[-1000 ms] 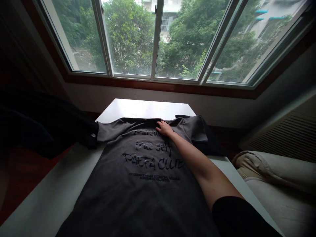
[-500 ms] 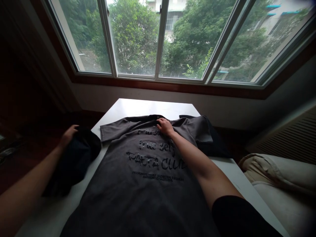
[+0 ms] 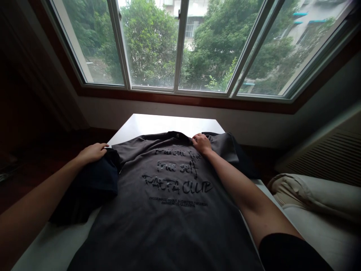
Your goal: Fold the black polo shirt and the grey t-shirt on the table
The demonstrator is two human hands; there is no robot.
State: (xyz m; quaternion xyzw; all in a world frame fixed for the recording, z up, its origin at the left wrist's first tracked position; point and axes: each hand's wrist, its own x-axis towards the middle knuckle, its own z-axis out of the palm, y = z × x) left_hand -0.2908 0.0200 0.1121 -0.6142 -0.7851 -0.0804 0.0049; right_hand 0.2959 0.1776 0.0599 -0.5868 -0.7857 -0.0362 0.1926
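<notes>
A dark grey T-shirt (image 3: pixel 175 222) lies spread front side up, with its collar at the far side and black lettering across the chest. My left hand (image 3: pixel 94 152) is closed on the upper edge of a bunched navy garment (image 3: pixel 93 180), which drapes over the left table edge and partly covers the shirt's left sleeve. Just right of the collar, my right hand (image 3: pixel 202 142) rests with bent fingers gathered on the T-shirt's shoulder; its fingertips are partly hidden. More dark cloth (image 3: pixel 246 163) shows beneath the right sleeve. I cannot tell whether it belongs to the navy garment.
The clothes lie on a white table (image 3: pixel 175 123) in front of a wide window (image 3: pixel 176 49). Folded beige bedding (image 3: pixel 313 188) is close to the table's right side. Behind it stands a slatted panel (image 3: pixel 332 150).
My right hand has moved right from the collar to the shoulder, uncovering more lettering. My left hand has brought the navy garment rightward, over the edge of the left sleeve.
</notes>
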